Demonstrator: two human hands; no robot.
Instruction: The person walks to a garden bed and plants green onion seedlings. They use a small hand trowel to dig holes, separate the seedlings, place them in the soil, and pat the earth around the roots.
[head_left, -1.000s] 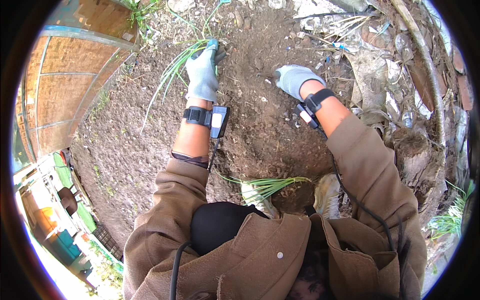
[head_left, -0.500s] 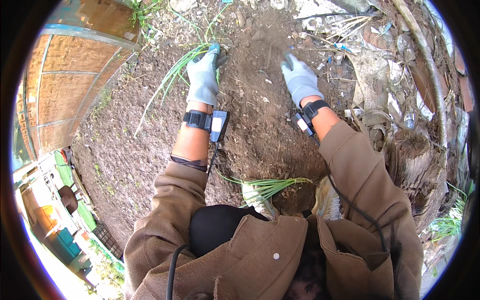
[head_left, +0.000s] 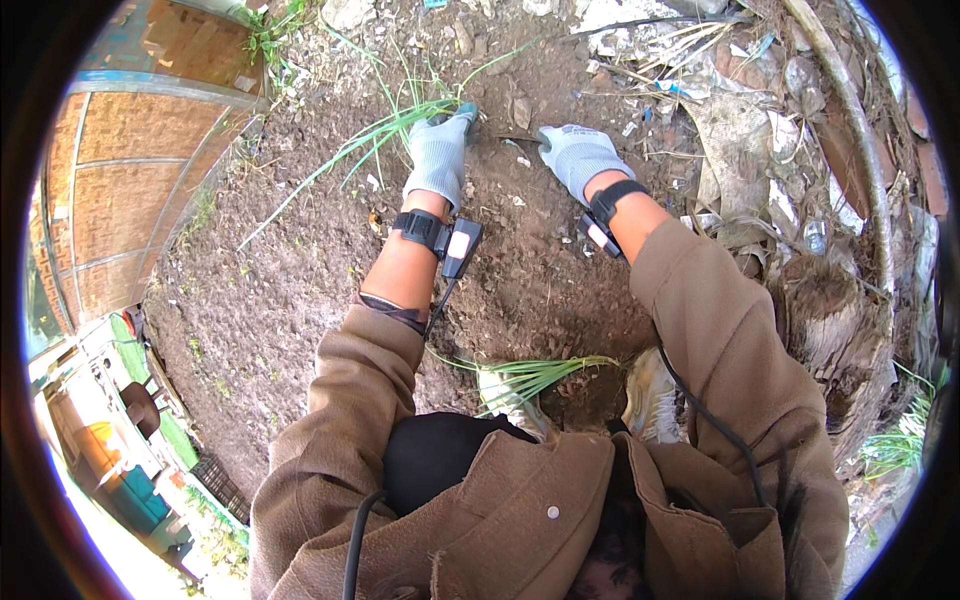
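Long green onion leaves (head_left: 385, 127) fan out to the left and away from my left hand (head_left: 440, 150), which wears a grey glove and is closed around them at the base. Their roots are hidden by the glove. To the right, my gloved right hand (head_left: 580, 158) is low over the bare soil (head_left: 500, 240), fingers curled. A thin dark strip (head_left: 517, 137) sticks out leftward from its fingertips; whether it is a blade or a stick I cannot tell. Another bunch of green onions (head_left: 545, 378) lies on the ground by my shoes.
Cloth scraps and litter (head_left: 740, 150) cover the ground at right, beside a long pole (head_left: 850, 110) and a weathered stump (head_left: 835, 320). A brick-patterned wall panel (head_left: 140, 190) stands at left. My shoes (head_left: 655, 400) are close below the hands.
My left hand has moved right and slightly nearer, carrying the onion leaves with it. My right hand has shifted left and nearer, closing the gap between them; the flying soil has settled.
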